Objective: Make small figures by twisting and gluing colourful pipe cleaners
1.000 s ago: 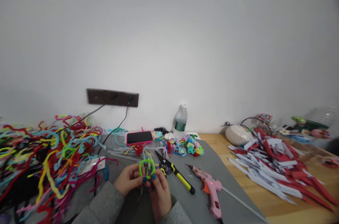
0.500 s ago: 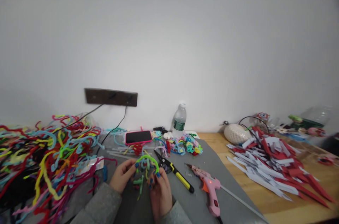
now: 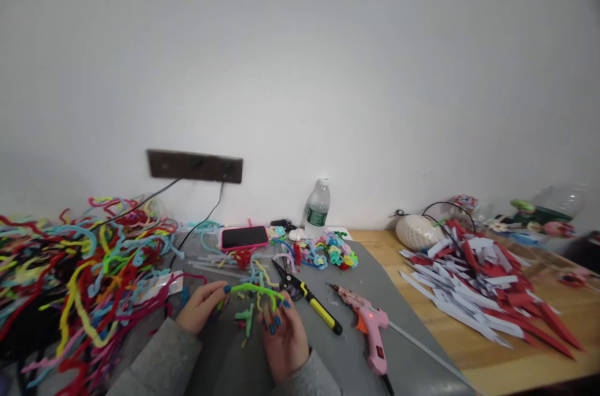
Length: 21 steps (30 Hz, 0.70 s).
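Note:
A bright green pipe cleaner (image 3: 253, 288) stretches in a shallow arch between my two hands. My left hand (image 3: 205, 307) pinches its left end between thumb and fingertips. At the other end, my right hand (image 3: 284, 333) grips it, palm turned up and fingers curled. Below the arch, a small darker green piece of bent pipe cleaner (image 3: 244, 320) lies on the grey mat (image 3: 229, 365). Just right of my right hand are pliers (image 3: 312, 305) with yellow and black handles. A pink glue gun (image 3: 372, 327) with a lit orange spot rests farther right, a glue stick in its back.
A tangled heap of coloured pipe cleaners (image 3: 107, 258) covers the left side. Behind my hands are a phone (image 3: 244, 237), a water bottle (image 3: 319, 207) and small pipe-cleaner flowers (image 3: 340, 252). Red and white paper strips (image 3: 487, 283) pile up on the wooden table (image 3: 424, 336) at right.
My hands have moved apart, the left one to the left. The green pipe cleaner has gone from a tight arch to a wider, flatter one. The view has shifted slightly.

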### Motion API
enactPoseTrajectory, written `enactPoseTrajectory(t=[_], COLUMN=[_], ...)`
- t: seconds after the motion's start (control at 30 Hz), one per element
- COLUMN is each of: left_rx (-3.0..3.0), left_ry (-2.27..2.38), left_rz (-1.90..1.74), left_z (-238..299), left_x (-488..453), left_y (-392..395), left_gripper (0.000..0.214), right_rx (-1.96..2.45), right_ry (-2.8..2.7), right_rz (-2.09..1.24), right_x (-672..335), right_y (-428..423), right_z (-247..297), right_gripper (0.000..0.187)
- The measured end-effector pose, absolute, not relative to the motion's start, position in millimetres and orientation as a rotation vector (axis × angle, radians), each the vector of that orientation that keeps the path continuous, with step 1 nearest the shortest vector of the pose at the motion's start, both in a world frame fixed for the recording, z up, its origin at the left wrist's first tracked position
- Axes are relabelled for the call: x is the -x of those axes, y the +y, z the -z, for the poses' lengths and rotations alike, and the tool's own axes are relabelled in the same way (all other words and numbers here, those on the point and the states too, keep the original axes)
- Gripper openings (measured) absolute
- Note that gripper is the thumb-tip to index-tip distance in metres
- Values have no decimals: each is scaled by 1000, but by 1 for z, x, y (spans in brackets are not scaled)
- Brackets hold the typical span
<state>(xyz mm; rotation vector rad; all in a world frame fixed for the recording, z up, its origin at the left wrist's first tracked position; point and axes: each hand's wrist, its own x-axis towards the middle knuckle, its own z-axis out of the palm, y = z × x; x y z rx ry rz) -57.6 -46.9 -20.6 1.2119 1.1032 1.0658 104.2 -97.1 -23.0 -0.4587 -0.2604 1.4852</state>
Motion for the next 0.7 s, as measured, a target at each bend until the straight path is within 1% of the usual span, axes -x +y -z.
enactPoseTrajectory(t=[0.17, 0.47, 0.6, 0.7], left_rx=[-1166, -817, -876, -979], left_ry=[1056, 1047, 987, 955], left_rz=[-1032, -1196, -1168, -1148], left_z=[23, 20, 19, 17], left_x=[64, 62, 61, 58], left_y=[-44, -45, -46, -49], left_gripper=[41, 46, 40, 39], right_rx=[521, 565, 535, 523], right_ry=[-387, -536, -535, -474], right_rz=[-1497, -1414, -1501, -1570], right_x=[-97, -96, -93, -92], right_y=[-97, -95, -95, -97], right_z=[19, 35, 36, 35], right_gripper=[20, 19, 28, 29])
